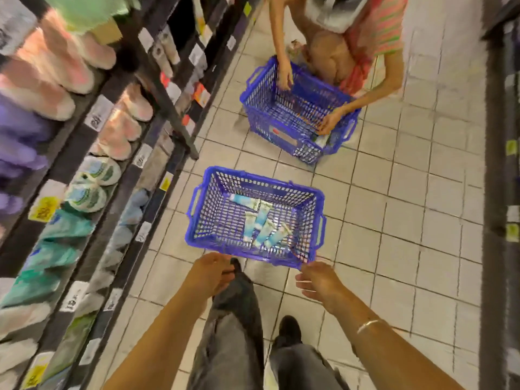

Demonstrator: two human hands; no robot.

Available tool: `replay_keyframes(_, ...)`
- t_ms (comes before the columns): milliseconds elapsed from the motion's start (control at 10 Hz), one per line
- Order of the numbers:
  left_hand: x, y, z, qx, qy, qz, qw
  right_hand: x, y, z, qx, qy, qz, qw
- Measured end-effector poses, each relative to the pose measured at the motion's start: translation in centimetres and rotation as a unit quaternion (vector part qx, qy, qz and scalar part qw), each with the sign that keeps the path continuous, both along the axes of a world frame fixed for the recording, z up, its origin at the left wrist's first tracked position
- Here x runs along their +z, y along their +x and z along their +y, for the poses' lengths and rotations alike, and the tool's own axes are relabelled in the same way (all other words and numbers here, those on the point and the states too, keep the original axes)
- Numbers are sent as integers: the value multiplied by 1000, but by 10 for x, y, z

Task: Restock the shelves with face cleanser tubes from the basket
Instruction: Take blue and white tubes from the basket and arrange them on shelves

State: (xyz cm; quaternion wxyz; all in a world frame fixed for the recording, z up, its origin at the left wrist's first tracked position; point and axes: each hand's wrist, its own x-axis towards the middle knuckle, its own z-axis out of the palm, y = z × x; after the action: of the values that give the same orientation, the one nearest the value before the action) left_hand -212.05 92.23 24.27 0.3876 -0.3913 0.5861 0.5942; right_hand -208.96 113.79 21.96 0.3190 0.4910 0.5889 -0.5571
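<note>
Tiled aisle floor: basket (254, 175) w/ tubes (260, 220) just beyond empty, loose-fingered left hand (212, 273) & right hand (319, 282).

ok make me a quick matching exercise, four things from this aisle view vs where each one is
Things:
1. face cleanser tubes
2. near blue basket
3. far blue basket
4. fluffy slippers

Places:
A. on the shelves at left
B. on the floor tiles just ahead of both hands
C. lying in the bottom of the near basket
D. in front of a crouching person, whose hands reach into it

Pairs: 1-C, 2-B, 3-D, 4-A
</note>
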Motion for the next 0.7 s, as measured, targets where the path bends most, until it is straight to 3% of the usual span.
replay_keyframes(200, -101, -84, -10, -81, -56, -5, 995, -105, -59, -22, -52, 57, -50, 996)
replay_keyframes(300, -166, -112, -16, -121, -94, -7, 988, -168, -83, -25, -29, 49, -57, 997)
replay_keyframes(700, -451, -127, -4, -244, -177, 9, 953, -452, -89, -12, 4, 103, -51, 993)
